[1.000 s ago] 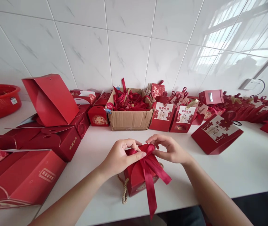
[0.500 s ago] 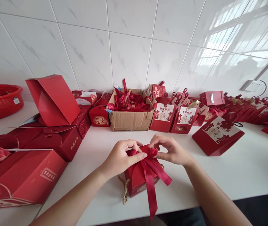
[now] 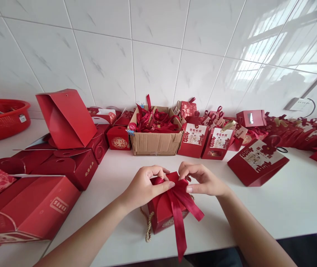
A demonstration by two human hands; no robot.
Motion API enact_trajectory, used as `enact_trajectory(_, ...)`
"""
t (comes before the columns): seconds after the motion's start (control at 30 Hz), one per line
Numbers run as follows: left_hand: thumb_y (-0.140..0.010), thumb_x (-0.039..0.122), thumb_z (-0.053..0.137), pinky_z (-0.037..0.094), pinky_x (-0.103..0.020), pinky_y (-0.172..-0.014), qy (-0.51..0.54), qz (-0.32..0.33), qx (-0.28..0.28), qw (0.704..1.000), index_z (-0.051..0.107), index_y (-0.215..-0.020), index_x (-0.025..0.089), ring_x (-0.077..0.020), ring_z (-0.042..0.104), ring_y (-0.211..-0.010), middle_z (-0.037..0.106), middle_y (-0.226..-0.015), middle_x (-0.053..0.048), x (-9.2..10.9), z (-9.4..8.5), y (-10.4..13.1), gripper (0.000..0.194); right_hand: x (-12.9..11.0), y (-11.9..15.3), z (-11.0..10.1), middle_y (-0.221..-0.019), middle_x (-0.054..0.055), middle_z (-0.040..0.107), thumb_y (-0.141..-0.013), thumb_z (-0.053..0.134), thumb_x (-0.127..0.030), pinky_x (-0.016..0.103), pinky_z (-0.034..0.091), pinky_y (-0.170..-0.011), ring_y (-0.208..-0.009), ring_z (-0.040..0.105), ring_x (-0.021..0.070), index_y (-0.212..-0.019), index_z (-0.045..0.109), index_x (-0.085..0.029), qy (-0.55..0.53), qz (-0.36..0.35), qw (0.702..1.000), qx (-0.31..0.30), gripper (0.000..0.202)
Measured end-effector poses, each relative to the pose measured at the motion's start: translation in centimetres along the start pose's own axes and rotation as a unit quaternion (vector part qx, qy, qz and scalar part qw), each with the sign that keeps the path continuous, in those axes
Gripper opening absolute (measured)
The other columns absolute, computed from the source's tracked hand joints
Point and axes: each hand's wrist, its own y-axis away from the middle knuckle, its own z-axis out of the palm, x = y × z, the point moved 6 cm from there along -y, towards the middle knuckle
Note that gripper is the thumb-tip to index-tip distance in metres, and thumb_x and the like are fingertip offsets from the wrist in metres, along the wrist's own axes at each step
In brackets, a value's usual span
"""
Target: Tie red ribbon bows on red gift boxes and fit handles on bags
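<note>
A small red gift box (image 3: 159, 207) sits on the white table in front of me, a gold emblem on its near side. Across its top lies a dark red satin ribbon (image 3: 178, 218) in a partly formed bow, with two tails hanging over the front. My left hand (image 3: 147, 185) pinches the ribbon near its middle, thumb on top. With thumb and fingers, my right hand (image 3: 202, 180) holds a ribbon loop at the right of the bow. Twisted gold cord (image 3: 149, 226) hangs at the box's left side. My fingers partly hide the knot.
Behind the box stands a cardboard carton (image 3: 155, 144) full of red ribbons. Red boxes (image 3: 75, 168) are stacked at left, near a red plastic basket (image 3: 2, 126). A tilted picture box (image 3: 258, 163) lies at right; many finished-looking boxes line the tiled wall.
My right thumb and fingers have spread a little, and the right ribbon loop looks flatter and more opened out. My left hand keeps its pinch, and the box stays put.
</note>
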Motion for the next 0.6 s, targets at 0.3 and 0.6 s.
enact_trajectory(0.3,-0.074,0.029,0.07,0.046,-0.03,-0.086,0.041,-0.002,-0.009,0.999,0.046,-0.055,0.019,-0.0237,0.061,-0.108,0.068,-0.074,-0.003,0.2,-0.1,0.0,0.032,1.1,-0.1,0.8,-0.067,-0.003,0.044,-0.084,0.065,-0.038,0.025,0.033,-0.058,-0.06,0.038,0.0085,-0.064,0.054,-0.016,-0.049,0.047,0.998,0.014,0.031)
enact_trajectory(0.6,-0.075,0.027,0.069,0.044,-0.034,-0.09,0.052,0.009,-0.014,0.999,0.047,-0.055,0.019,-0.0251,0.061,-0.108,0.069,-0.072,-0.004,0.2,0.1,-0.2,0.03,0.2,-0.1,0.8,-0.066,-0.001,0.046,-0.08,0.07,-0.037,0.027,0.036,-0.057,-0.058,0.043,0.0095,-0.061,0.064,-0.016,0.019,0.036,0.998,0.049,0.029)
